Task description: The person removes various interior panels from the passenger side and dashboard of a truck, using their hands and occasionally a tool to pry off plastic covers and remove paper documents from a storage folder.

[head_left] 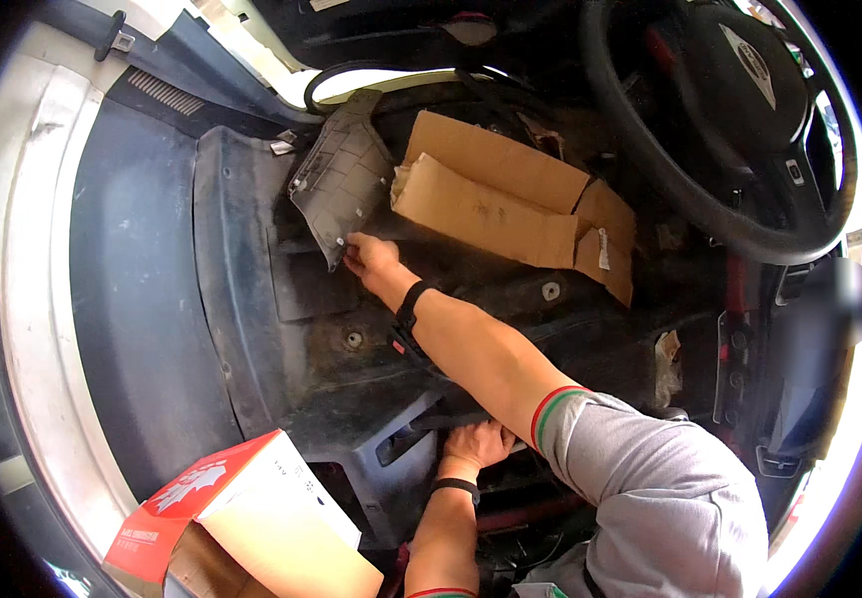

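Observation:
My right hand (376,265) reaches across to the left with its fingers closed on the lower corner of a grey plastic trim panel (343,169). The panel stands tilted, its ribbed side and small clips showing. Lower down, my left hand (478,445) is closed at the edge of a dark plastic console (391,468), near a light-coloured bar. What its curled fingers hold is hidden. To the right of the panel lies an opened brown cardboard box (501,204), its flaps bent out.
A steering wheel (600,130) fills the upper right. A red and white carton (281,518), open at one end, stands at lower left. The dark vehicle floor (431,319) has round holes. A seat-belt buckle (124,42) hangs at upper left. Crumpled clear plastic (668,369) lies to the right.

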Demonstrator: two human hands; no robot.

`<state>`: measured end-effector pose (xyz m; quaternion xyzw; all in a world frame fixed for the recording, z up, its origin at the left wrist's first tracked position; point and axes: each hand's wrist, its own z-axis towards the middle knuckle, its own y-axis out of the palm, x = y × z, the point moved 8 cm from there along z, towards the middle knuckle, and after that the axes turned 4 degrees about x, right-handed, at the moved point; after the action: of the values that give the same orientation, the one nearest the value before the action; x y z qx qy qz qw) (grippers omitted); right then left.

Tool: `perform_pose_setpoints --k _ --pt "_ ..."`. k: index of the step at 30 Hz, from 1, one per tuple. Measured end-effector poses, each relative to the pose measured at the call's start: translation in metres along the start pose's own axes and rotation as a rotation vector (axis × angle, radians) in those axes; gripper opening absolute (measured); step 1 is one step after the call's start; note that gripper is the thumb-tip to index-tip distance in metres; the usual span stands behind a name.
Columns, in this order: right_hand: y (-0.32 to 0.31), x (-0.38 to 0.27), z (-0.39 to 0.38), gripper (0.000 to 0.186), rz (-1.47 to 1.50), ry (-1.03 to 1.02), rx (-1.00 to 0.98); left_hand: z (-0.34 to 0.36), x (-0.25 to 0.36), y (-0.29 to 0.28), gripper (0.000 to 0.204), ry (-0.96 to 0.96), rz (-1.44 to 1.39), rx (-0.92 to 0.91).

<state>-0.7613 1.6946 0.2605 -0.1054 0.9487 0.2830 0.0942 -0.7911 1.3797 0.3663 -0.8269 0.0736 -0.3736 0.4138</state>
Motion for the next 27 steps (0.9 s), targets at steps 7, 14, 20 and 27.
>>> perform_pose_setpoints --k 7,14,20,27 --pt "-0.016 -0.004 -0.055 0.025 -0.163 -0.110 0.049 0.002 -0.004 0.014 0.030 0.024 0.002 -0.055" --pt "0.014 0.010 -0.174 0.008 -0.058 0.221 -0.255 0.014 -0.022 0.048 0.049 0.061 -0.043 -0.203" --pt "-0.005 -0.017 -0.309 0.012 -0.321 0.272 -0.382 0.006 -0.035 0.055 0.066 0.031 0.023 -0.282" --pt "-0.074 -0.076 -0.377 0.013 -0.402 0.193 -0.621 -0.012 -0.022 0.067 0.083 0.170 0.304 -0.136"
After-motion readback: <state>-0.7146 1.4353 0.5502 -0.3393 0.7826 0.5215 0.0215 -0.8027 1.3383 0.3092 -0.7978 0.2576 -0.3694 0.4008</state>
